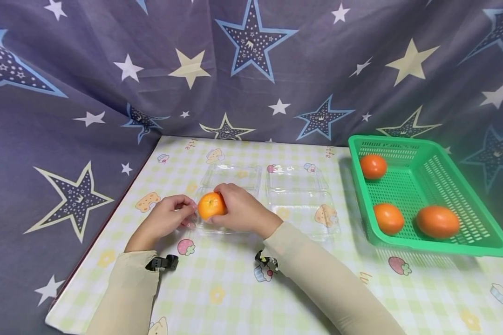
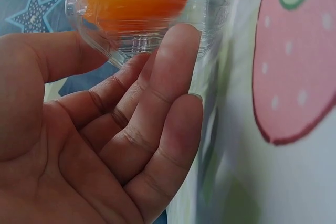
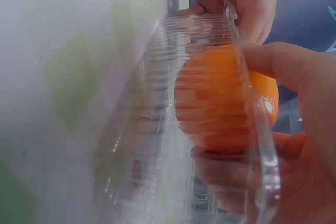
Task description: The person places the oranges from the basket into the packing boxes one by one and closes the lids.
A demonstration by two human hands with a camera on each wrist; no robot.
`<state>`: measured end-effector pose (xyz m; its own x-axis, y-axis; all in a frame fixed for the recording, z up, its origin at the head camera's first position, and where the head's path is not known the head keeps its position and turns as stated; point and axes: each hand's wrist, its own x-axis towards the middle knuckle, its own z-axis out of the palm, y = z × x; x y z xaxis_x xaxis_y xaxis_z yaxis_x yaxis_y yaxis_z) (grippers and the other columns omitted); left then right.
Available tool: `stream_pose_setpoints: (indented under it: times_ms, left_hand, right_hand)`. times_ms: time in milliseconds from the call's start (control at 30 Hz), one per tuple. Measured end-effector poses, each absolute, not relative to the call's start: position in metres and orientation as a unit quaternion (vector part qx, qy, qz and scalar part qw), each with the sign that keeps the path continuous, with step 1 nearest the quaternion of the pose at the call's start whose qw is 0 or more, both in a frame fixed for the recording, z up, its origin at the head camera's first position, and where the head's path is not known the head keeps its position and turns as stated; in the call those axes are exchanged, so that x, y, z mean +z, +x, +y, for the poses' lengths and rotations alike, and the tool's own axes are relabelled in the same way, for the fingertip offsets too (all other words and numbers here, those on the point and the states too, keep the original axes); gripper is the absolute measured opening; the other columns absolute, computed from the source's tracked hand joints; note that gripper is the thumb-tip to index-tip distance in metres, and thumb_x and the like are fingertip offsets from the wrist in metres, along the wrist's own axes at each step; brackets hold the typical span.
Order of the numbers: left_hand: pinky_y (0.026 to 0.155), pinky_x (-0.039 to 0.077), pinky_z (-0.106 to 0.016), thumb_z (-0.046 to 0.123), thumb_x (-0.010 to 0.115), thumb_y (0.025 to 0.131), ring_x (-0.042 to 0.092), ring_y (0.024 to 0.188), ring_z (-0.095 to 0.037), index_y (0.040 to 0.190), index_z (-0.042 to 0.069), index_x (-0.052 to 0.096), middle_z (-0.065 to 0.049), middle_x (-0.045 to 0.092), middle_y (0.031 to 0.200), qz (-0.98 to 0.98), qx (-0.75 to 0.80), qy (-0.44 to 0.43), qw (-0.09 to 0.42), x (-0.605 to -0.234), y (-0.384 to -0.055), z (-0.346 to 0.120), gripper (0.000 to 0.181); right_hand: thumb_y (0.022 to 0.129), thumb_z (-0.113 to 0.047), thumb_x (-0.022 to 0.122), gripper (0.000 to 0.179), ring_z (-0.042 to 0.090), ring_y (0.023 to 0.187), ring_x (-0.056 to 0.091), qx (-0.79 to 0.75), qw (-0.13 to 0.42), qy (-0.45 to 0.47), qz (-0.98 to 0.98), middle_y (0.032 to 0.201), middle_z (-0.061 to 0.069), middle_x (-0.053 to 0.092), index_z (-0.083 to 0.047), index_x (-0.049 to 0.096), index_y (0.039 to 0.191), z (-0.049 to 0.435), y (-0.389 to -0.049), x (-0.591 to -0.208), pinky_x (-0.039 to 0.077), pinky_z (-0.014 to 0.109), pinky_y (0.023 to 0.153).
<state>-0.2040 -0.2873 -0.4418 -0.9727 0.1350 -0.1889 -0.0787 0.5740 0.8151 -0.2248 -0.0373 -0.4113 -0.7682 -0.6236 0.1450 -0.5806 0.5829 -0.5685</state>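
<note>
Fruit [image 1: 211, 206], one between two hands [image 1: 170, 216] [image 1: 244, 209], three in basket [image 1: 402, 186]; two clear containers [image 1: 297, 211]

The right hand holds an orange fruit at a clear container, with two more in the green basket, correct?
Not two: the head view shows three more fruits in the green basket. The right hand holds an orange fruit at a clear container.
</note>
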Motion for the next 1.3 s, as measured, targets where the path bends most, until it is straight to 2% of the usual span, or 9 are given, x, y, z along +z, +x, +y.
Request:
stream_pose_setpoints:
  times_ms: [500,900,1300]
  left_hand:
    - [0.073,0.060,-0.035,0.030,0.058,0.106,0.073,0.077,-0.025,0.117,0.005,0.067,-0.015,0.073,0.096,0.873,0.474,0.024,0.113,-0.444,-0.204,-0.289,0.029]
    - [0.074,0.060,-0.035,0.028,0.058,0.106,0.075,0.078,-0.027,0.116,0.003,0.066,-0.016,0.074,0.097,0.870,0.477,0.021,0.123,-0.442,-0.203,-0.290,0.028]
    - [0.071,0.060,-0.036,0.025,0.056,0.106,0.074,0.077,-0.026,0.113,0.003,0.066,-0.014,0.074,0.093,0.871,0.477,0.014,0.118,-0.444,-0.205,-0.291,0.025]
  right_hand:
    - [0.085,-0.039,0.082,0.058,0.011,0.097,0.058,-0.303,0.040,-0.343,0.888,0.114,-0.001,0.062,-0.010,0.057,0.129,-0.045,-0.226,-0.422,0.052,0.025,0.090]
    - [0.088,-0.043,0.079,0.063,0.012,0.102,0.059,-0.281,0.048,-0.339,0.897,0.125,0.002,0.063,-0.009,0.055,0.136,-0.047,-0.226,-0.423,0.052,0.028,0.096]
    - [0.087,-0.044,0.079,0.061,0.012,0.099,0.058,-0.281,0.047,-0.336,0.898,0.120,0.000,0.062,-0.011,0.056,0.133,-0.046,-0.226,-0.422,0.053,0.028,0.093]
